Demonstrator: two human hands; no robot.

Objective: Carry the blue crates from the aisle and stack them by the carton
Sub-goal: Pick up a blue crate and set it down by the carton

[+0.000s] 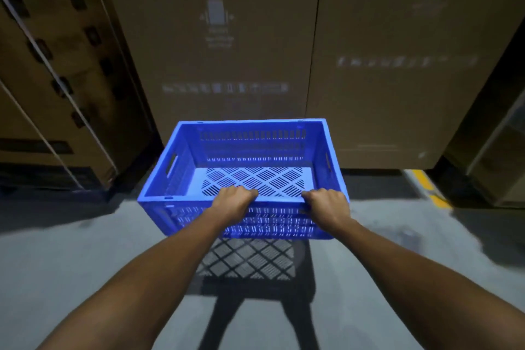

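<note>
An empty blue crate (244,150) with slotted walls and a lattice floor hangs above the concrete floor, casting its shadow below. My left hand (234,202) grips its near rim left of centre. My right hand (326,204) grips the same rim further right. Both arms are stretched forward. Directly behind the crate stands a tall brown carton (227,37), its base close to the crate's far wall.
A second tall carton (403,65) stands to the right of the first. Strapped cartons (56,79) on a dark pallet fill the left. A yellow floor line (429,187) and a dark shelving unit (500,150) lie at the right. Grey concrete floor (85,250) spreads around me.
</note>
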